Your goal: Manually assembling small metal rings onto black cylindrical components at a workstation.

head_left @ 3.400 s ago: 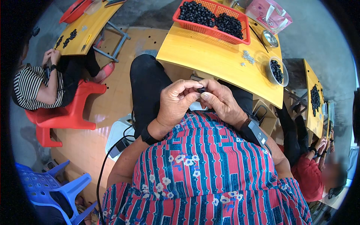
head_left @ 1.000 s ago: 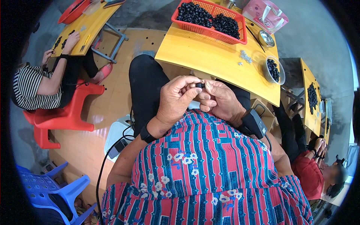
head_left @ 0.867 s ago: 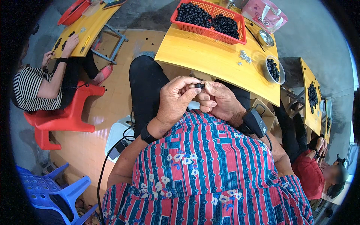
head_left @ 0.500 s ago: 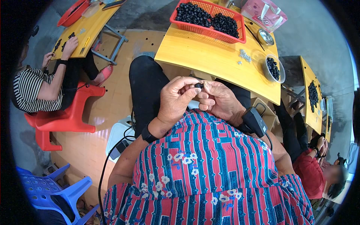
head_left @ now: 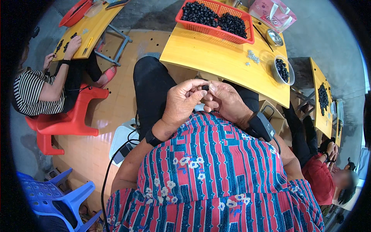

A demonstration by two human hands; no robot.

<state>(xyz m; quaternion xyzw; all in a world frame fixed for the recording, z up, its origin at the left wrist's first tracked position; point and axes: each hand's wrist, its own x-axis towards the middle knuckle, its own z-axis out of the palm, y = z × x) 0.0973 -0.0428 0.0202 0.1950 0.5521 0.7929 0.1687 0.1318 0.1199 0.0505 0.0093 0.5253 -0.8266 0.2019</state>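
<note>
A small round black part [head_left: 205, 87] sits pinched between my two hands, above my lap and just short of the table's near edge. My left hand [head_left: 181, 98] grips it with thumb and forefinger. From the other side, the thumb and bent fingers of my right hand [head_left: 226, 98] close on the same part. The fingers hide most of it, so its exact kind does not show. On the yellow table [head_left: 201, 50] ahead lie small silvery pieces [head_left: 252, 57] in a loose pile. A clear tub [head_left: 290, 78] to their right holds more black parts.
A red basket [head_left: 249, 36] full of black parts stands at the table's far side. Near it are a metal bowl [head_left: 274, 38], a dark stick [head_left: 262, 36] and a pink bag [head_left: 272, 15]. Co-workers sit left and right. A cable [head_left: 105, 185] runs beside my left arm.
Both hands stay together on the black part, with only a slight shift of the fingers. The table and what stands on it look the same.
</note>
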